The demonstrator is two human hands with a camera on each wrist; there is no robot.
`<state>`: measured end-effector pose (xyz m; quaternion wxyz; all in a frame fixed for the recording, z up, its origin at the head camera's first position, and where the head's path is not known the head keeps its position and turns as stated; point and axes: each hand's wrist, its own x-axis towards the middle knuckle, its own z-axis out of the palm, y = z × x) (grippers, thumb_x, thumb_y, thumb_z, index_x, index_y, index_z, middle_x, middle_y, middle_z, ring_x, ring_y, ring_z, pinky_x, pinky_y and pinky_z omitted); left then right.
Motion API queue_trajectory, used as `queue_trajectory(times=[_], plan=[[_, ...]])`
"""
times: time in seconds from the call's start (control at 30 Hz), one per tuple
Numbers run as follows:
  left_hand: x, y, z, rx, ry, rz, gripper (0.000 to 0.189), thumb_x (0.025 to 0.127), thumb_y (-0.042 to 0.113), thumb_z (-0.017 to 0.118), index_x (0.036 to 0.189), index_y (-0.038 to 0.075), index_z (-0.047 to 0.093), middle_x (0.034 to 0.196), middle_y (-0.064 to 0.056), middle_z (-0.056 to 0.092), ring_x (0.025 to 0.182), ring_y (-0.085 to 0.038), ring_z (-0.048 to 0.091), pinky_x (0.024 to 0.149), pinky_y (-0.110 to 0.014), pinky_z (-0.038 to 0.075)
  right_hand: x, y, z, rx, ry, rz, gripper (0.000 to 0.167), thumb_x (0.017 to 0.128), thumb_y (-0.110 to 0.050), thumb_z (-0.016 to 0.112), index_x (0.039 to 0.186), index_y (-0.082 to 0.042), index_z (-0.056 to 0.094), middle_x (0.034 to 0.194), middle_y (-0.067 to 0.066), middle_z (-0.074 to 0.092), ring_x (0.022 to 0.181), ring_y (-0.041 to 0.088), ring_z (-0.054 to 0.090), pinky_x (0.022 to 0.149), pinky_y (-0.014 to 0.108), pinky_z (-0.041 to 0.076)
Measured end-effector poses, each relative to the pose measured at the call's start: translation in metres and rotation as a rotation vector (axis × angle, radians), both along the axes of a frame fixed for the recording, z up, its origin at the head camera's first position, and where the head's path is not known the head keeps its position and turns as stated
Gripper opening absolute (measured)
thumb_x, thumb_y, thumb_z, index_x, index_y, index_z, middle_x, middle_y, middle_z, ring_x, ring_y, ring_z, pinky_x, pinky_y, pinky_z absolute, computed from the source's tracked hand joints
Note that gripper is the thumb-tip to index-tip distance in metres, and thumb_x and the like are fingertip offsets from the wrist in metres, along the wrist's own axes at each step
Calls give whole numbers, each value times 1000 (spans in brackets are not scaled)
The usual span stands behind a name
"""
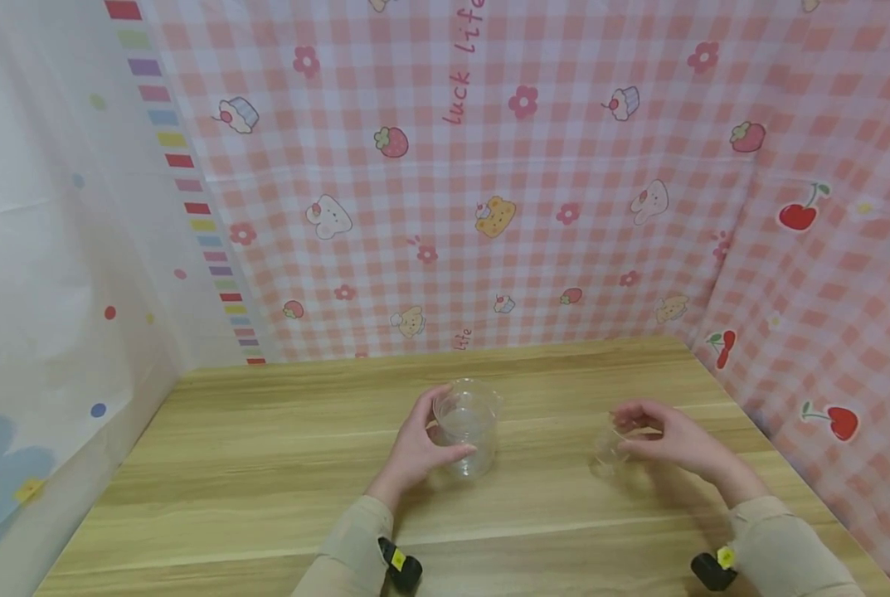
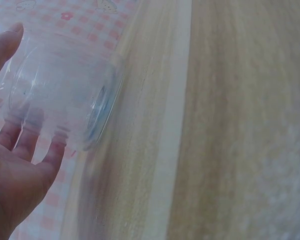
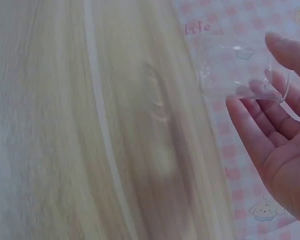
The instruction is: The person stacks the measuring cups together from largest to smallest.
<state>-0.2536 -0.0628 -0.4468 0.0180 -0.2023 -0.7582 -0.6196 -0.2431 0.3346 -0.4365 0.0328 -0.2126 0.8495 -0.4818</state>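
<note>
My left hand (image 1: 417,446) grips a clear, wide-mouthed plastic cup (image 1: 482,431) from its left side, thumb in front and fingers behind. The left wrist view shows the cup's round base (image 2: 101,112) and the fingers (image 2: 52,152) against its wall. Whether that base touches the table cannot be told. Over to the right, my right hand (image 1: 676,441) holds a smaller clear cup (image 1: 609,448) near its rim, between thumb and fingers. In the right wrist view this small cup (image 3: 225,72) is off the table, its shadow lying apart from it.
Both cups are over a light wood-grain table (image 1: 265,448). A pink checked cloth (image 1: 430,182) with cartoon prints hangs behind and on the right (image 1: 848,332). A white cloth (image 1: 41,274) hangs on the left. Each sleeve carries a black wrist device (image 1: 407,572).
</note>
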Motion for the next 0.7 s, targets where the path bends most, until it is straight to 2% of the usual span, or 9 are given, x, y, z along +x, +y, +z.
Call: queue_trajectory(times=[0.23,0.47,0.7], plan=[[0,-1,0,-5,-14,1,88,72,4,87,146,3,39,143,-16,48,123,-34,52,100,-50,44,-1,-12,3,-91,0,11,43,91,-4,69,128,10,53,121,24,60,107,2,58,85,20,50],[0,-1,2,-4,-11,3,88,72,4,87,146,3,39,142,-17,48,123,-35,51,100,-49,44,-4,-24,0,-165,22,18,41,90,0,69,127,12,53,116,7,65,105,3,59,83,21,52],[1,0,2,1,-18,1,88,72,4,87,146,2,39,142,-17,47,124,-35,51,101,-50,43,-6,-38,0,-210,17,5,41,91,0,68,127,13,53,117,7,65,106,2,59,85,21,51]])
